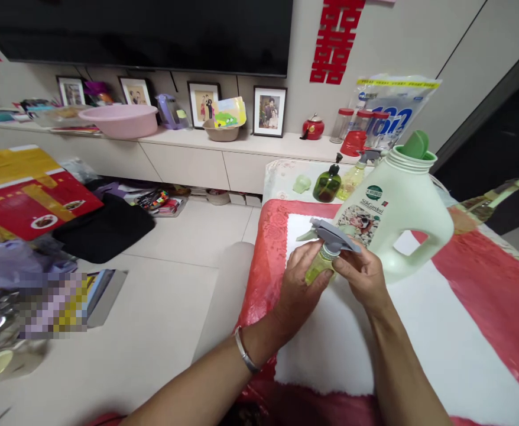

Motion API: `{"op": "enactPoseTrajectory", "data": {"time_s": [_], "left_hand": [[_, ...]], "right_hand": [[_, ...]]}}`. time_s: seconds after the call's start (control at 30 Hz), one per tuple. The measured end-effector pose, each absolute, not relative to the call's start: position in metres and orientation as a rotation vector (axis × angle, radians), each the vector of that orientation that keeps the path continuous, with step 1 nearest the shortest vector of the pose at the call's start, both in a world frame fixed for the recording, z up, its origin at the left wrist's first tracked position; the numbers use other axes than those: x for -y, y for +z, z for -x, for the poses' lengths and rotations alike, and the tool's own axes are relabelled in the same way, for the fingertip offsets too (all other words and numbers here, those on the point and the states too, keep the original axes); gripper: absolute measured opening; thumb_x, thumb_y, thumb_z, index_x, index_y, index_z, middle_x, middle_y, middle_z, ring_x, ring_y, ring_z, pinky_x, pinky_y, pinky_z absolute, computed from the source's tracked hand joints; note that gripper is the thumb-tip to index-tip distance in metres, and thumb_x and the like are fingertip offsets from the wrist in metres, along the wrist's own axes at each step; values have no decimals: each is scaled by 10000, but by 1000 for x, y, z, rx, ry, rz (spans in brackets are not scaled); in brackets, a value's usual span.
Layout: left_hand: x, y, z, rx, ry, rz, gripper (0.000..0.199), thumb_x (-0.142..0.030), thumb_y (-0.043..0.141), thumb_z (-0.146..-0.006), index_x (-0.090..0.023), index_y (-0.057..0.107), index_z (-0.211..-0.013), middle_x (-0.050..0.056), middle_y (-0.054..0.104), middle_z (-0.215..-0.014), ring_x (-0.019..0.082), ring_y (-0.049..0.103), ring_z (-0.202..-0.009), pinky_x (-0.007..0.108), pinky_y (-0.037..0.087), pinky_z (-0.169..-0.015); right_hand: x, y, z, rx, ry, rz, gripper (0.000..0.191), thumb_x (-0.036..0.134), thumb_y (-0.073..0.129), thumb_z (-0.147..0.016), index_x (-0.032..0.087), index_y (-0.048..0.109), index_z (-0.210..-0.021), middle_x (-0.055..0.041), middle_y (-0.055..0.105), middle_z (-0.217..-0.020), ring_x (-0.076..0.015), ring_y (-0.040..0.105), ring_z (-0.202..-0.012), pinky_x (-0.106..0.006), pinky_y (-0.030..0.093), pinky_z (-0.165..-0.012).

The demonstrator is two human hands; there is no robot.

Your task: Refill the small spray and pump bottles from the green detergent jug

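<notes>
My left hand [301, 281] is wrapped round the yellowish clear body of a spray bottle [316, 267]. At the bottle's neck, my right hand [363, 275] has its fingers closed on the grey trigger sprayer head [334, 238]. The nozzle points to the left. Just behind my hands stands a large pale green jug [401, 201] with a label and a side handle. Its mouth is uncapped, and a green piece [415, 145] sticks up out of it. A white cloth [326, 337] lies under my hands on the red table cover [272, 236].
A dark green pump bottle [328, 184], a second spray bottle [352, 180] and a pale green lump [301, 184] stand at the table's far end. A bottle [481, 204] is at the right edge. Behind runs a cabinet with a pink basin [122, 121]; boxes and bags lie on the left.
</notes>
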State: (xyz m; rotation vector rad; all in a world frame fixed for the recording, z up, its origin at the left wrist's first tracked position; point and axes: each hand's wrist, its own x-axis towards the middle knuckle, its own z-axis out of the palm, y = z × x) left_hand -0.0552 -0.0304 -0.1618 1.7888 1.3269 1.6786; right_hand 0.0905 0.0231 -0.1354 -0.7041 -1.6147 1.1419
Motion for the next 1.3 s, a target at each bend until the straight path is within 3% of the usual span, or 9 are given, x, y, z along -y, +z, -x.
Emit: {"op": "enactPoseTrajectory", "data": {"time_s": [0.17,0.4,0.6,0.77,0.87,1.07,1.3], "left_hand": [[33,-160,56,-1340,1646,-1791,488,-323,603,-987,-278,493,-1460,109,625,-1365,271,594,-1292,481,516,-1108],[32,-160,56,-1263,1682,-1774,511,-334,595,-995,-262,471,-1486,126,598,-1419,273,562,-1326,499,493,-1132],[33,-157,57,-1250,1674,-1770,508,-305,603,-991,-277,476,-1482,104,602,-1431,267,565,-1326,492,487,-1143],[33,-159,56,-1234,1683,-1771,534,-337,594,-995,-291,447,-1507,99,585,-1456,273,543,-1347,499,464,-1164],[33,-159,56,-1231,1672,-1777,515,-336,575,-1005,-292,452,-1503,99,584,-1452,270,546,-1342,510,471,-1156],[34,-154,56,-1259,1620,-1753,514,-316,577,-1002,-305,453,-1500,79,586,-1461,271,544,-1358,490,457,-1178],[34,-157,55,-1227,1677,-1783,524,-295,581,-1001,-308,436,-1504,81,587,-1458,267,546,-1357,495,467,-1169]], "right_hand": [[-22,-138,-92,1633,1125,733,398,456,720,-926,175,669,-1203,-111,574,-1276,-253,567,-1220,-395,492,-1075],[-20,-136,-89,1585,1036,767,356,409,797,-865,192,675,-1121,-71,594,-1203,-211,586,-1136,-315,491,-1021],[-21,-136,-91,1620,1047,780,442,525,723,-892,187,685,-1175,-103,585,-1247,-274,565,-1196,-393,492,-1044],[-21,-135,-89,1599,1013,713,290,396,771,-873,204,703,-1080,-74,595,-1152,-220,579,-1124,-329,502,-997],[-20,-135,-88,1577,1016,703,299,355,789,-865,207,693,-1106,-74,597,-1147,-206,585,-1117,-311,508,-998],[-21,-138,-90,1593,1053,681,328,434,740,-898,214,710,-1139,-86,583,-1226,-245,560,-1197,-372,488,-1065],[-20,-139,-90,1539,1093,684,304,312,789,-882,215,678,-1148,-66,615,-1107,-194,626,-1081,-316,518,-1008]]}}
